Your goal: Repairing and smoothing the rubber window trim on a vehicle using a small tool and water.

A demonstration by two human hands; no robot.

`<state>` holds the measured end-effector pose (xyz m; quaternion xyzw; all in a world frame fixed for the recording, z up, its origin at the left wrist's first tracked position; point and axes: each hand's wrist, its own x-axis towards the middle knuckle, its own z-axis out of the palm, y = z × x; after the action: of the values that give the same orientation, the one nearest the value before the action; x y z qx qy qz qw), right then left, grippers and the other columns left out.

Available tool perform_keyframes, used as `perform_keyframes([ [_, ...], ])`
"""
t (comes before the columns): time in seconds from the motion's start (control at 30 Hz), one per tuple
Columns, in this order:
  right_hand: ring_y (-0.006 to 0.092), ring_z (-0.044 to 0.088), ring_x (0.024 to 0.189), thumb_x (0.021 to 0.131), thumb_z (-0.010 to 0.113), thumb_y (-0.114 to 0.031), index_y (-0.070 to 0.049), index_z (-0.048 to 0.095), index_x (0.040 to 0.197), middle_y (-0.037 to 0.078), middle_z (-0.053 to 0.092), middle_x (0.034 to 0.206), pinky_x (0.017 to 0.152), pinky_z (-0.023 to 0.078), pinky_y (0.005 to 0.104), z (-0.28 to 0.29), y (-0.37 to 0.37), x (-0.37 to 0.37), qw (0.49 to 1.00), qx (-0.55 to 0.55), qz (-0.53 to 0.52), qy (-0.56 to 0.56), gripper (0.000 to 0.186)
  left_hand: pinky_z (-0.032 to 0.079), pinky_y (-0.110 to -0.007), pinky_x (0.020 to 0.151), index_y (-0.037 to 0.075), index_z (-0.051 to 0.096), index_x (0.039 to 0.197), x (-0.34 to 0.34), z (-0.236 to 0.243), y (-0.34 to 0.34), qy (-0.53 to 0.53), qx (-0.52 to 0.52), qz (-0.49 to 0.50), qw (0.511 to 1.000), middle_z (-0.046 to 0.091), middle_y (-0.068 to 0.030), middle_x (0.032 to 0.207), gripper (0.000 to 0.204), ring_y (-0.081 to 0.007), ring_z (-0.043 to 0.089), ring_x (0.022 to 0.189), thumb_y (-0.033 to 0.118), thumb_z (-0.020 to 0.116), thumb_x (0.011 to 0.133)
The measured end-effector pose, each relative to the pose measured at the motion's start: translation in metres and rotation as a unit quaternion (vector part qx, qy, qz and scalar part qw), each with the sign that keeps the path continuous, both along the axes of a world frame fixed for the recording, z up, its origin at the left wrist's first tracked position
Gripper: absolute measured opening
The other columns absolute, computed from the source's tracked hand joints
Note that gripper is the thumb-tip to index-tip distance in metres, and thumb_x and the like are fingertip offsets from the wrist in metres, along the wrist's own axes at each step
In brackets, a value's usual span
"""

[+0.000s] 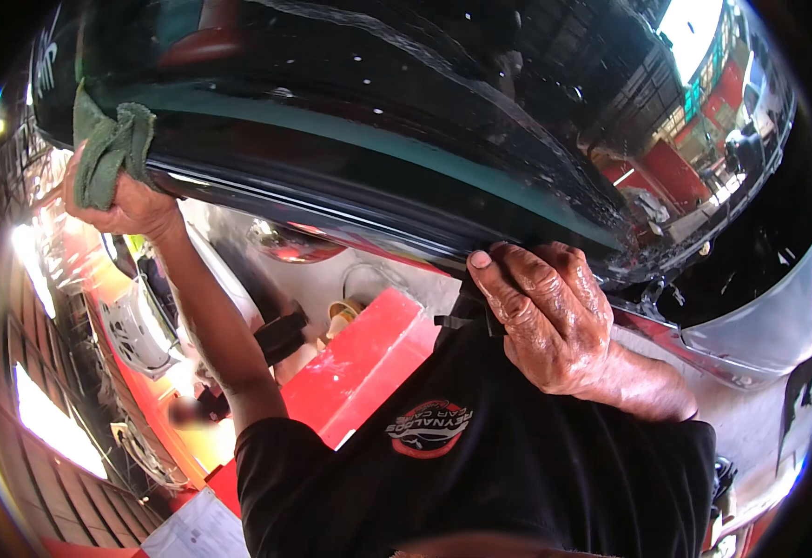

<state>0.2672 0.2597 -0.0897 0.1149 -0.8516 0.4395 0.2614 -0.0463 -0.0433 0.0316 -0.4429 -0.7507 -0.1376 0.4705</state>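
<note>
My left hand is closed round a bunched green cloth and presses it against the left end of a glossy black car panel. Scattered drops and wet streaks show on the panel, along with reflections of the room. At the panel's lower edge, on the right, rests my right hand. It looks wet, with its fingers bent and close together over the edge trim; the thumb cannot be made out. A small dark block sits just beneath those fingers, partly hidden.
Below the panel, between my arms, stands a red box-shaped block. A light-coloured vehicle with a wheel is at the left, by a slatted wall. A pale grey translucent piece curves along the far right.
</note>
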Motion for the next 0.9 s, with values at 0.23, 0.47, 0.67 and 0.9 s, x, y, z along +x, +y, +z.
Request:
perform_keyframes([
  [0.23, 0.0284, 0.065, 0.083, 0.067, 0.078, -0.005, 0.008, 0.07, 0.118, 0.02, 0.067, 0.105, 0.072, 0.054, 0.038, 0.002, -0.007, -0.014, 1.0, 0.01, 0.001, 0.018, 0.052, 0.053, -0.044, 0.095, -0.007, 0.056, 0.113, -0.003, -0.004, 0.005, -0.03, 0.03, -0.044, 0.998, 0.066, -0.0205, 0.111, 0.026, -0.0305, 0.066, 0.099, 0.003, 0.06, 0.09],
  [0.47, 0.0296, 0.064, 0.087, 0.068, 0.078, -0.006, 0.009, 0.069, 0.119, 0.019, 0.065, 0.109, 0.075, 0.054, 0.0386, -0.002, -0.006, -0.01, 0.999, -0.007, 0.02, 0.024, 0.054, 0.055, -0.042, 0.094, -0.005, 0.058, 0.114, -0.001, 0.006, 0.001, -0.057, 0.053, -0.081, 0.994, 0.068, -0.0182, 0.109, 0.024, -0.029, 0.068, 0.097, 0.007, 0.066, 0.095],
  [0.67, 0.0256, 0.068, 0.084, 0.061, 0.081, 0.002, 0.004, 0.075, 0.11, 0.015, 0.069, 0.099, 0.065, 0.054, 0.0339, 0.009, -0.02, -0.031, 0.999, -0.035, 0.0, 0.036, 0.049, 0.057, -0.041, 0.093, -0.005, 0.058, 0.117, 0.0, 0.001, -0.002, -0.063, 0.05, -0.056, 0.995, 0.069, -0.0185, 0.113, 0.028, -0.0291, 0.069, 0.099, 0.007, 0.068, 0.093],
  [0.9, 0.0232, 0.058, 0.077, 0.068, 0.079, -0.005, 0.005, 0.072, 0.102, 0.014, 0.064, 0.108, 0.066, 0.051, 0.0339, 0.005, -0.029, -0.045, 0.994, 0.012, 0.004, 0.108, 0.036, 0.056, -0.04, 0.095, -0.005, 0.058, 0.118, -0.004, -0.002, 0.0, -0.075, 0.094, -0.073, 0.99, 0.068, -0.0178, 0.114, 0.03, -0.0288, 0.068, 0.1, 0.006, 0.069, 0.092],
])
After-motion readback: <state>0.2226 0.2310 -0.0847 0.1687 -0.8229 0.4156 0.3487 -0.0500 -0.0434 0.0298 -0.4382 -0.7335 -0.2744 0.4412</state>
